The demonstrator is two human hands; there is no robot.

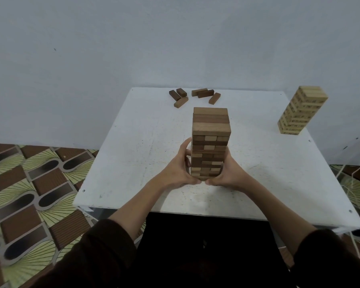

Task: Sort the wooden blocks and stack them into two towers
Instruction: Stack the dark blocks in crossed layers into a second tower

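A tall tower of dark and mid-brown wooden blocks [210, 129] stands in the middle of the white table [133, 146]. My left hand [180, 167] presses flat against the tower's lower left side, fingers straight up along it. My right hand [229, 173] presses the lower right side the same way. Both thumbs meet at the tower's base. A second tower of pale wooden blocks [301, 110] stands at the table's far right. Several loose dark blocks [195, 96] lie scattered near the table's far edge.
The table stands against a pale wall. A patterned floor mat [29, 183] spreads to the left. Thin white cords [349, 192] hang off the table's right side. My dark-clothed lap fills the bottom of the view.
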